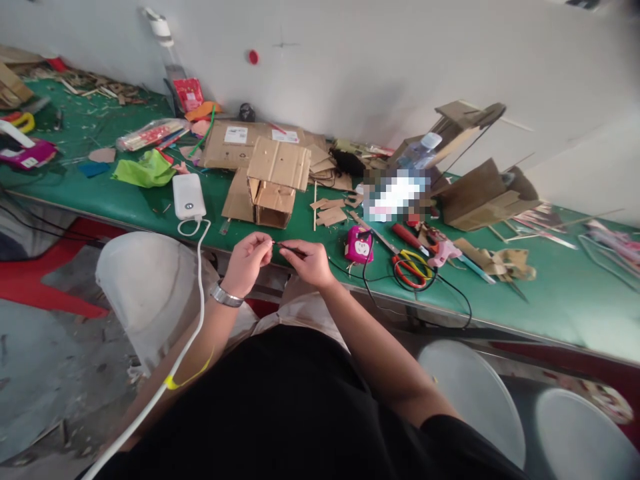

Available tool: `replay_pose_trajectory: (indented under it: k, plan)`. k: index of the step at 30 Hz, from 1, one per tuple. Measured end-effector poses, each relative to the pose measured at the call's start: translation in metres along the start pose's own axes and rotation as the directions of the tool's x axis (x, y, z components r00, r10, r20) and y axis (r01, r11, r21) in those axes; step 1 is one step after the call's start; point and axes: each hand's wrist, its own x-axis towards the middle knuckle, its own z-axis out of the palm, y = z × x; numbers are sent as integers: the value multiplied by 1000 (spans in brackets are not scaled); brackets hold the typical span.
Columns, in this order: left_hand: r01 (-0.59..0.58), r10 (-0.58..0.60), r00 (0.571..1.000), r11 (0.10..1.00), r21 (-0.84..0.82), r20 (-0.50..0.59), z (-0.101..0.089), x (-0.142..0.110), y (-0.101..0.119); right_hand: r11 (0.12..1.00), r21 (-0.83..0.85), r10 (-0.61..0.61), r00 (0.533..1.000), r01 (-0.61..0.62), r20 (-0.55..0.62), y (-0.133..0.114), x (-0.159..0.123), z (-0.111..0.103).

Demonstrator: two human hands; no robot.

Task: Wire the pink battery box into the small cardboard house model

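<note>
At the table's front edge, above my lap, both hands meet in front of a small cardboard box structure [277, 177]. My left hand [246, 263], with a metal watch on its wrist, is closed in a pinch; what lies between its fingertips is too small to name. Closed fingers of my right hand [311, 264] hold a thin dark rod [291, 249], its tip pointing at the left fingertips. Whether the tip touches what the left hand pinches, I cannot tell. A white power bank [189, 196] with a white cable [201, 280] lies left of the hands.
Right of my hands on the green table [565, 287] lie a magenta box-shaped device [359, 245], scissors [415, 267], a pink glue gun [443, 253] and a looped black cord [463, 300]. Farther back are cardboard pieces [331, 212], a bottle [420, 152] and a cardboard model [485, 197].
</note>
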Motion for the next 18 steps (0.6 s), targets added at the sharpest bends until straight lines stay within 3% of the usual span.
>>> replay_pose_trajectory:
  k: [5,10,12,15,18]
  plan:
    - [23,-26,1000,967,-252,-8,4,-1,7,999,32,-14,996,11,89,1,2,-1]
    - [7,-16,999,955,-295,-29,3,1,9,999,28,-24,993,21,117,0,2,-3]
    - [-14,6,999,973,-230,-35,1,2,7,999,31,-17,992,13,123,1,2,-2]
    - [-53,54,998,998,17,-39,-2,4,3,999,32,8,993,-12,119,3,2,-1]
    - [-85,93,995,968,235,-23,-6,4,0,999,8,50,994,-51,97,2,1,0]
